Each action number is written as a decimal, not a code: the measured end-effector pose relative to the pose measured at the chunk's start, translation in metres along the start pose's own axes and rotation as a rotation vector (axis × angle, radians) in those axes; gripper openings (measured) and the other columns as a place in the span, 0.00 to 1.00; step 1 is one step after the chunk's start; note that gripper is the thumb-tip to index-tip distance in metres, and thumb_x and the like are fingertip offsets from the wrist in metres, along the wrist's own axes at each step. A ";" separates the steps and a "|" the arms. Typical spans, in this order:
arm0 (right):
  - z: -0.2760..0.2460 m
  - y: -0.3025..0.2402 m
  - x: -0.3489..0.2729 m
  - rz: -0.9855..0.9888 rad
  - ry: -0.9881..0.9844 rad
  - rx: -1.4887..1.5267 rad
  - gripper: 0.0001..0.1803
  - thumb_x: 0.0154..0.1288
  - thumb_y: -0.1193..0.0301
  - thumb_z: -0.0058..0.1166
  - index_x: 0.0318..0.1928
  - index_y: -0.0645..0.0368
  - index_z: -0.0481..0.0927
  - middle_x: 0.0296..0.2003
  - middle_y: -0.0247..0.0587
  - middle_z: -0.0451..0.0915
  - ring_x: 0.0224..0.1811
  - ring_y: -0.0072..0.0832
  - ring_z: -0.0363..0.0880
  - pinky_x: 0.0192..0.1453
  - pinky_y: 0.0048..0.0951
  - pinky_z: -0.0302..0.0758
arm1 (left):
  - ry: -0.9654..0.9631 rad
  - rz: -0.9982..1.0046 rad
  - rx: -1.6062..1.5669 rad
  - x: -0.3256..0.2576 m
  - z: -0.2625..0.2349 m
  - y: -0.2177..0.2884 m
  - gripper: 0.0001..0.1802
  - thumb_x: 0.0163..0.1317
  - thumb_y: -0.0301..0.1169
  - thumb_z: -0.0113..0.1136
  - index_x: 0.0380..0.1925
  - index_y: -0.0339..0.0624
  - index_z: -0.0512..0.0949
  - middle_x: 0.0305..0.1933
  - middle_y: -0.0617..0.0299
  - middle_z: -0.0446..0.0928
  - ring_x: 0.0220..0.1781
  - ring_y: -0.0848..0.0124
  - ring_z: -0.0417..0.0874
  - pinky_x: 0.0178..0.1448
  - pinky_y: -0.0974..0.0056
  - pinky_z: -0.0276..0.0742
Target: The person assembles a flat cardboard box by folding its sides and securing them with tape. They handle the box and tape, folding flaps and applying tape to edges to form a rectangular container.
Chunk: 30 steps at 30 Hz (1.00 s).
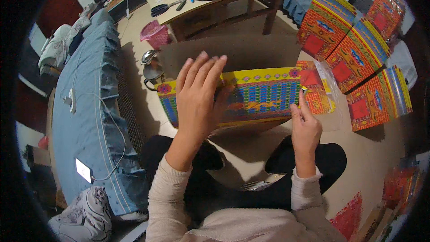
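Note:
A printed cardboard piece [262, 96], with a yellow border, blue-green roof-tile pattern and orange figure, is in front of me above my knees. A plain grey-brown board [242, 51] rises behind its yellow edge. My left hand [199, 94] lies over the left part of the printed face, fingers stretched upward and thumb blurred. Whether its palm presses on the card I cannot tell. My right hand [306, 123] pinches the piece's right end between thumb and fingers. Just beyond that hand, a flat red-and-orange printed sheet [320, 101] rests on the floor beside clear plastic.
Several brick-patterned printed boxes [342, 69] stand at the right. A wooden table [179, 15] with bowls and a black appliance is ahead. The blue-covered bed [89, 130] at left carries a phone [83, 170] on a cable. A pink basket [155, 34] stands by the table.

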State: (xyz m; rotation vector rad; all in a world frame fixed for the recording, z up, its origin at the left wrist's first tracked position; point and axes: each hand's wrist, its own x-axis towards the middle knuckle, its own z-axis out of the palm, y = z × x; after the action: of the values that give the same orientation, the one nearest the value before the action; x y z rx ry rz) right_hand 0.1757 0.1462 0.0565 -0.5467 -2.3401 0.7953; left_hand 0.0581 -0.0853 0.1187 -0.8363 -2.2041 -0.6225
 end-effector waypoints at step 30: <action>-0.002 -0.032 -0.011 -0.652 -0.044 -0.214 0.21 0.66 0.79 0.62 0.60 0.58 0.85 0.67 0.46 0.79 0.61 0.44 0.80 0.60 0.40 0.78 | -0.198 0.126 -0.056 0.005 0.028 0.005 0.24 0.51 0.27 0.66 0.51 0.46 0.84 0.40 0.61 0.78 0.46 0.60 0.79 0.52 0.57 0.71</action>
State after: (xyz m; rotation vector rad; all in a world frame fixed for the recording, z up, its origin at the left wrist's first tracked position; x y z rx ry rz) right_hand 0.1793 0.1171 0.0744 0.1635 -2.4332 0.2556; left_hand 0.0470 -0.0626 0.1051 -1.0976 -2.2965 -0.5630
